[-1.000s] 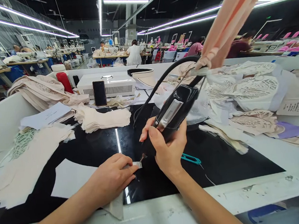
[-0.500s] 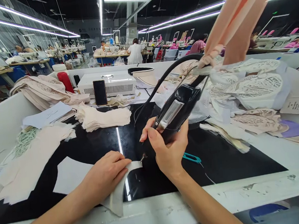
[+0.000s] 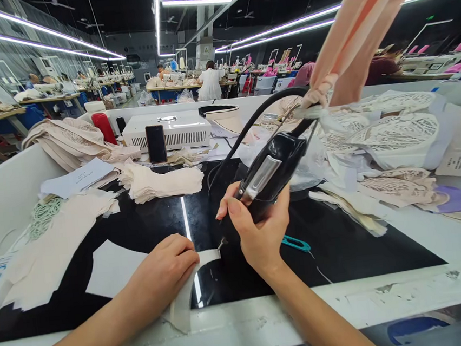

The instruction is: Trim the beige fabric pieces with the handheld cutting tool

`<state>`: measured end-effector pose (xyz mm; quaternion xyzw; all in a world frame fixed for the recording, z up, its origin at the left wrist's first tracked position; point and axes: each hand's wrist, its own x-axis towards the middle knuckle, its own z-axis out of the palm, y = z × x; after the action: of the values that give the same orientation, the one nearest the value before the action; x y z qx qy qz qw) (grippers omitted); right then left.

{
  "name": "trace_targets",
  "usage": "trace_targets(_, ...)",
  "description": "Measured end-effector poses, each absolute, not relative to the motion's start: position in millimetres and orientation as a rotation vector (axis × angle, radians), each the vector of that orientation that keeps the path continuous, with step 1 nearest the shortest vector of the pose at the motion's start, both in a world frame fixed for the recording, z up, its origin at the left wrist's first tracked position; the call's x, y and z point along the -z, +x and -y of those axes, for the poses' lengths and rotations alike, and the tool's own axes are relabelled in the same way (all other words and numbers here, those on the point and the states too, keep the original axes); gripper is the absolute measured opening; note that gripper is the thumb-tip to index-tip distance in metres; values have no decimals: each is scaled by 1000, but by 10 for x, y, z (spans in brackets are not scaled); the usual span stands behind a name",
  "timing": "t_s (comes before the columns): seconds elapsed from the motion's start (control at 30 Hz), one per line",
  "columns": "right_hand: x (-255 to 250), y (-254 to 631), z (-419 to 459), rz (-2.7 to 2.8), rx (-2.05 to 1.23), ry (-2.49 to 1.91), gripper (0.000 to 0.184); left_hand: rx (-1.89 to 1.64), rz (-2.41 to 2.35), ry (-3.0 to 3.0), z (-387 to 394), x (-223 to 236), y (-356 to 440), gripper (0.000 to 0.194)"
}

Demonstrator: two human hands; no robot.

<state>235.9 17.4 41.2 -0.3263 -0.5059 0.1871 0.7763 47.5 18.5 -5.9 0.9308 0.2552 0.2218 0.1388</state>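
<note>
The white workbench [image 3: 413, 291] spreads around both our hands, its walls rising to the left of and beyond the grip and its front edge passing beneath our forearms. On it lies a glossy black mat [image 3: 357, 258]; its bare surface gives our right hand [image 3: 261, 235] room to the right, ending at a slanting border. The pile of pale lace pieces [image 3: 398, 135] bounds that room beyond and to the right of the grip, and a stack of cut pieces [image 3: 166, 182] lies beyond our left hand [image 3: 170, 266].

Far past the grip we see pale bins [image 3: 265, 84], their contents too small to make out. Just behind the grip is a crumpled clear plastic bag [image 3: 315, 165]; we cannot tell what it holds.

Our right fingers are wrapped around a black handheld tool [image 3: 263, 175], tilted, glossy, with a silvery plate on its side and a cord at its upper end. Our left hand presses on a pale strip [image 3: 209, 255]; whether its fingers pinch it, we cannot tell. The strip is narrow and curved, its end beside the tool's small metal tip [image 3: 222, 243], its tail past the mat's front edge.
</note>
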Motion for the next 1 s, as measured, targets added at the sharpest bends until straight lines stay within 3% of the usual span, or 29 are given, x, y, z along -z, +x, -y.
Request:
trace_targets(0.33,-413,2354,-152,1088,-408,-739,40,-519,-853,2641,-116,78,511,18)
trace_targets(1.0,-430,2346,-128,1064,-418,-739,39,-573,-693,2663,-42,113,467,28)
